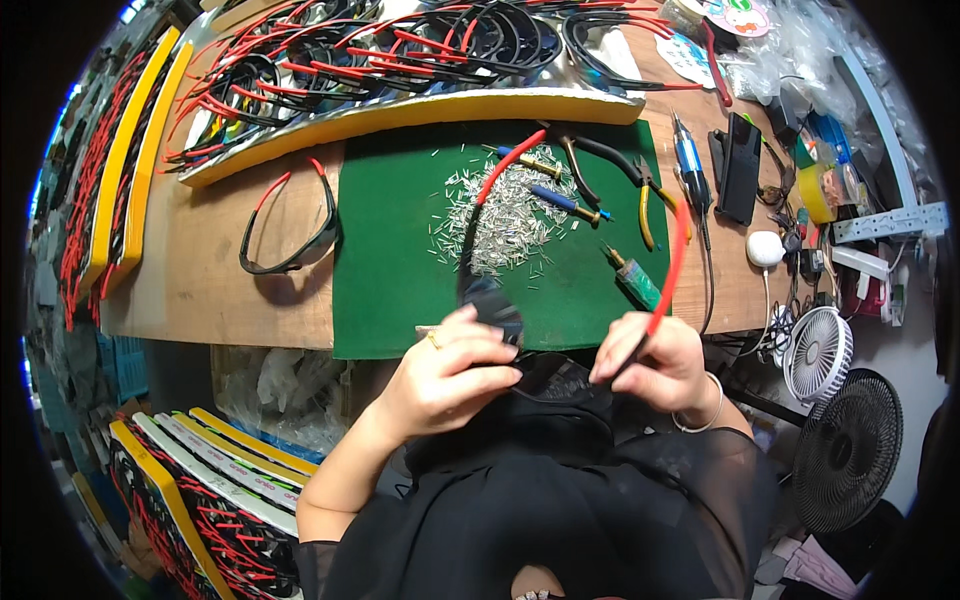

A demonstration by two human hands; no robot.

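- While the person sits at the wooden table [220,280], both hands are up close to the body, holding one pair of dark glasses [545,375] with red arms.
- Left hand [450,370]: the fingers are curled tight around the left side of the glasses, with the thumb pressed on the dark lens. A ring sits on one finger.
- Right hand [650,360]: the fingers are pinched shut on the right side of the frame, where one red arm [672,270] sticks up and away. A thin bracelet [705,410] hangs on this wrist.
- The other red arm [508,165] curves up over the green mat [400,250].
- On the mat lies a heap of tiny silver pins [505,215], with small blue-handled screwdrivers [560,200] and black pliers [610,160] next to it.
- Left of the mat, another pair of dark glasses [290,230] rests alone on the wood.
- Along the far side, a long yellow foam tray [400,110] holds many more glasses with red arms.
- Near the table's right edge are a black phone [740,165], a white fan [818,350] and a black fan [845,450].
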